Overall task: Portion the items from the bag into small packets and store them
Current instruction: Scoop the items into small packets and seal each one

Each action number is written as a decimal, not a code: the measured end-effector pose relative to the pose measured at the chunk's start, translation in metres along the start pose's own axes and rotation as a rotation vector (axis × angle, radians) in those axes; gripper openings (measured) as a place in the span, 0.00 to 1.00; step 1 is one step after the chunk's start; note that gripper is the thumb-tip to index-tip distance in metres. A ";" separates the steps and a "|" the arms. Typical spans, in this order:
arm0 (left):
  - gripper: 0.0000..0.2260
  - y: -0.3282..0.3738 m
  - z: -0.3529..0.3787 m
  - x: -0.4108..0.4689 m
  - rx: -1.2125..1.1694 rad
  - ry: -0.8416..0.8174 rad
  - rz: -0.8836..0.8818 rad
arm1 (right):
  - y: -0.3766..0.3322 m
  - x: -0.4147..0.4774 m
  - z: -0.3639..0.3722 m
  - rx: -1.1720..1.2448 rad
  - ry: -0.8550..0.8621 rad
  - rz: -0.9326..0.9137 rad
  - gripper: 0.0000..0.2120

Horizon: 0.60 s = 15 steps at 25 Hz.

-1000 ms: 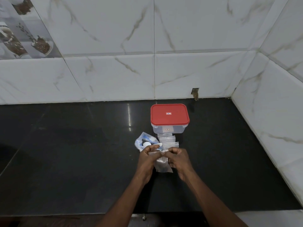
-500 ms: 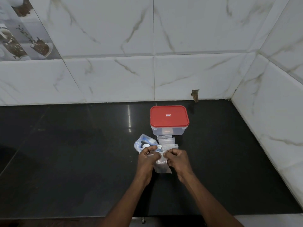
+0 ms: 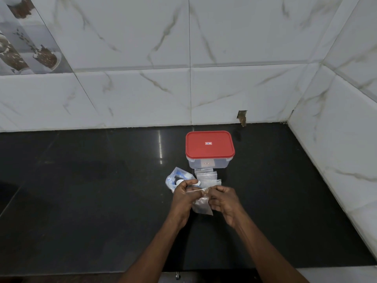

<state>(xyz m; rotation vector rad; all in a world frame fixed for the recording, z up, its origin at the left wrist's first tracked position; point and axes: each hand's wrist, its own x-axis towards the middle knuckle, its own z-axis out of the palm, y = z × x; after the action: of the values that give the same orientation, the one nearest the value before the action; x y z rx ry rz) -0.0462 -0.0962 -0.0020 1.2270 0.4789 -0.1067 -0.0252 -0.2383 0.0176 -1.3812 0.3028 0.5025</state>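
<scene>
Head view: two bare forearms reach in from the bottom edge over a dark, glossy table. The left hand and the right hand meet close together, each with fingers curled and thumb pressed against them, pinching the top edge of a small clear packet. The left hand takes the left end of that edge and the right hand the right end. The packet hangs down between the two hands, crumpled at the bottom; what it holds cannot be made out. Just beyond the left hand lies a rumpled clear bag with blue print, with something small and white at its mouth. Beside the bag, beyond the right hand's knuckles, lies a loose pile of flat clear packets, its far end reaching up to a box. The box is clear plastic and rectangular, and a red lid sits closed on it. Behind the box rises a wall of white marble-pattern tiles, which turns a corner on the right. Low on the wall, right of the box, is a small rough hole.
</scene>
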 end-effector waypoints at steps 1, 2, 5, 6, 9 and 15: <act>0.21 0.000 -0.001 0.000 0.003 0.000 0.003 | 0.000 0.000 0.001 -0.034 0.015 -0.044 0.04; 0.20 -0.001 -0.002 0.001 0.001 0.010 0.004 | 0.001 0.001 0.002 -0.064 0.033 -0.090 0.05; 0.14 0.001 -0.004 0.000 -0.008 0.068 0.000 | 0.004 0.005 0.002 -0.092 0.056 -0.149 0.07; 0.13 0.002 -0.004 -0.001 -0.010 0.081 -0.004 | 0.006 0.007 0.001 -0.090 0.056 -0.143 0.07; 0.10 0.005 -0.006 -0.003 -0.013 0.096 0.000 | 0.009 0.011 -0.002 -0.116 0.048 -0.116 0.06; 0.10 0.002 -0.005 -0.004 0.101 0.033 0.065 | 0.005 0.008 0.000 -0.223 0.001 -0.199 0.05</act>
<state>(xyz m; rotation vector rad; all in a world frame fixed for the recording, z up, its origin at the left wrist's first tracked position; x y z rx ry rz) -0.0507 -0.0913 -0.0001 1.3441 0.4668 -0.0562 -0.0204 -0.2368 0.0094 -1.6088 0.1098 0.3777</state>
